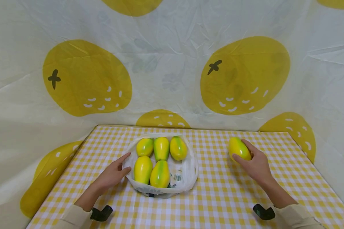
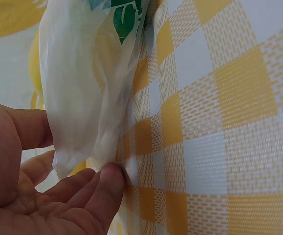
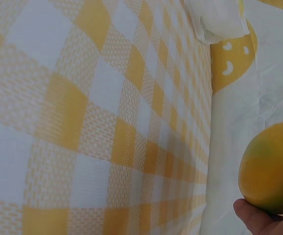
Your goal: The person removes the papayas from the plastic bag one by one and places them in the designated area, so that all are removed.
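A white plastic bag stands with its mouth spread wide, and several glossy yellow-green papayas lie inside. My left hand is at the bag's left rim. In the left wrist view, the bag's edge lies between the thumb and the other fingers, with one fingertip close to the tablecloth. To the right of the bag, my right hand grips another papaya between thumb and fingers. That papaya is held above the table in the right wrist view, where most of the hand is cut off.
A yellow-and-white checked tablecloth covers the table. Behind and beside it hangs a pale curtain printed with large yellow fruits. A printed label with a barcode shows on the bag's bottom. Dark wrist mounts sit at both cuffs.
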Action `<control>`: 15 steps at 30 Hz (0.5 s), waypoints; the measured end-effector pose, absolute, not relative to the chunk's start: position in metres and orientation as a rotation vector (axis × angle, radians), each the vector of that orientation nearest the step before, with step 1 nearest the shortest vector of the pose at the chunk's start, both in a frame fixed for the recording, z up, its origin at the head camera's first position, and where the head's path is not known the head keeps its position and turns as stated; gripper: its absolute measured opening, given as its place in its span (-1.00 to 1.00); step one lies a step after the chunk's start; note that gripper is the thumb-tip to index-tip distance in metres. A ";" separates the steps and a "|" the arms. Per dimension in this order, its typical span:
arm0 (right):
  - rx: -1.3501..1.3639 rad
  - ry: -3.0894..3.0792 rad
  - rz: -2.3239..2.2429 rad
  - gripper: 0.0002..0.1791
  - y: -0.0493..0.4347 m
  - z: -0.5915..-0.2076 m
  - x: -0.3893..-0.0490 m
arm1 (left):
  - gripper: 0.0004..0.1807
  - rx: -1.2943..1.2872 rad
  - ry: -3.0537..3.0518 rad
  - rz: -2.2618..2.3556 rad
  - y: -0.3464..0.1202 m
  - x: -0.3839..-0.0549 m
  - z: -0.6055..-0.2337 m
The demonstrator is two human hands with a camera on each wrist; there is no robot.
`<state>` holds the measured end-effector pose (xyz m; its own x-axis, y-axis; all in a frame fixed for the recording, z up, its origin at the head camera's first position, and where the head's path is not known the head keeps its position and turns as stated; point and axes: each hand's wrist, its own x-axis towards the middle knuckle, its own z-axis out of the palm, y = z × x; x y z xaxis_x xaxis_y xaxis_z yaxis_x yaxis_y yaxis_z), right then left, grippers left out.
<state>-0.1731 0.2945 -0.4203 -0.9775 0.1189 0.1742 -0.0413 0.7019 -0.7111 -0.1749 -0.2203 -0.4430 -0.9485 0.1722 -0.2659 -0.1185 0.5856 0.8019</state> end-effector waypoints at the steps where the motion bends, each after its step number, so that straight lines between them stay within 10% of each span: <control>1: -0.065 -2.704 1.133 -0.16 0.296 -0.421 -0.173 | -0.24 0.045 2.500 1.304 -0.220 -0.175 -0.443; 15: -0.069 -2.670 1.135 -0.17 0.309 -0.421 -0.177 | -0.23 0.031 2.513 1.286 -0.220 -0.174 -0.442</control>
<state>-0.1767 0.3092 -0.4214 -0.9703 0.1361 0.2002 -0.0497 0.6972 -0.7151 -0.1744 -0.2198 -0.4422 -0.9494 0.1617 -0.2692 -0.1238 0.5950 0.7941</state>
